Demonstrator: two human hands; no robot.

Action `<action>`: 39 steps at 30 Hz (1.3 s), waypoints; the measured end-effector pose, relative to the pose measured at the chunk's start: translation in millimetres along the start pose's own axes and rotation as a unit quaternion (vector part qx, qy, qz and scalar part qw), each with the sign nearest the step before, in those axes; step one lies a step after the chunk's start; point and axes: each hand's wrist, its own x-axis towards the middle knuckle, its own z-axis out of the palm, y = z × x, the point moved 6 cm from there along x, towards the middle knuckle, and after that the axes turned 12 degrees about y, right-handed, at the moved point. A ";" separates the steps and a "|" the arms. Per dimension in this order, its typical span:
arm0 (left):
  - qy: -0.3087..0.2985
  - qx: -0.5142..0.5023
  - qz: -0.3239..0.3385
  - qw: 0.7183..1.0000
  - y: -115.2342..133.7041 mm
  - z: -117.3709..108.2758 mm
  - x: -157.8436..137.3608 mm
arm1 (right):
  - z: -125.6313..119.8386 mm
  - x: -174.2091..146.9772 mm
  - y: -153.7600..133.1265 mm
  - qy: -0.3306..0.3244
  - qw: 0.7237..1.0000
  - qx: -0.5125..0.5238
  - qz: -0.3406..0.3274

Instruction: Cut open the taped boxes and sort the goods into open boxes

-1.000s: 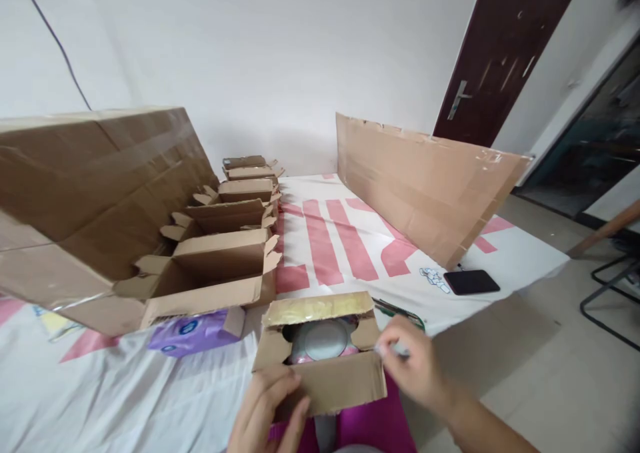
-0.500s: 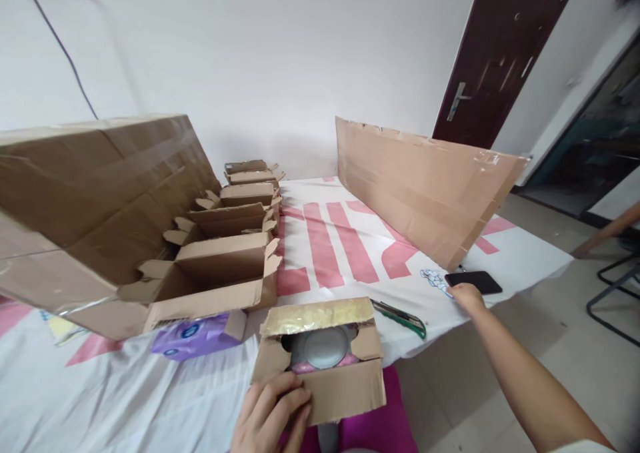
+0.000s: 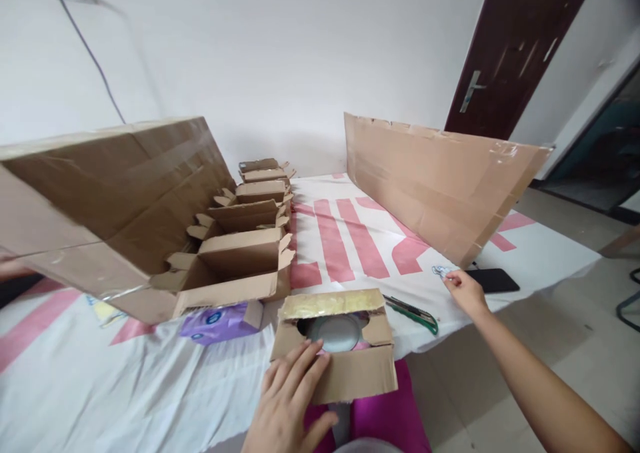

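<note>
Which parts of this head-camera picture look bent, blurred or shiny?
Head view: wide-angle lens bows the door and the cardboard sheet; the left hand looks slightly soft; tape on the small carton glints; daylight is soft, shadows faint.

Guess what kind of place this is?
Probably a makeshift packing room, not a factory line: a row of open cardboard boxes on a banner-covered table, a utility knife, and the left hand resting on a small box holding a product.

Home packing room: cardboard boxes [image 3: 235, 266], door [image 3: 505, 53].
</note>
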 end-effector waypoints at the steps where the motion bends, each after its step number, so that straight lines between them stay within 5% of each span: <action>1: -0.019 0.012 -0.004 1.000 0.7 1.8 2.1 | 7.1 -9.8 -8.2 -0.017 0.999 0.031 -0.012; 9: 0.021 -0.053 -0.118 0.991 -24.0 -9.7 8.1 | 56.1 -105.8 -67.3 -0.165 0.955 0.234 -0.077; 16: 0.096 -0.046 -0.202 0.973 -70.9 -28.0 -15.3 | 59.2 -156.5 -93.8 -0.214 0.926 0.295 -0.093; 19: 0.110 -0.039 -0.205 0.972 -64.9 -27.0 -14.9 | 46.2 -173.0 -111.0 -0.215 0.906 0.332 -0.150; 23: 0.063 -0.027 -0.161 0.985 -22.2 -11.6 -4.2 | 9.3 -187.4 -136.0 -0.130 0.863 0.383 -0.304; 27: 0.035 -0.009 -0.132 0.991 11.2 -1.2 5.7 | -24.3 -189.7 -157.7 -0.047 0.858 0.361 -0.363; 33: -0.078 0.007 -0.085 0.993 7.4 -2.9 14.8 | -31.5 -223.6 -218.4 -0.219 0.774 0.279 -0.524; 36: -0.082 -0.011 -0.094 0.992 -1.3 -12.7 20.9 | -19.0 -227.1 -230.7 -0.255 0.774 0.150 -0.560; 39: -0.064 0.008 -0.088 0.994 -7.3 -25.7 25.2 | -19.4 -214.4 -232.2 -0.206 0.784 0.073 -0.582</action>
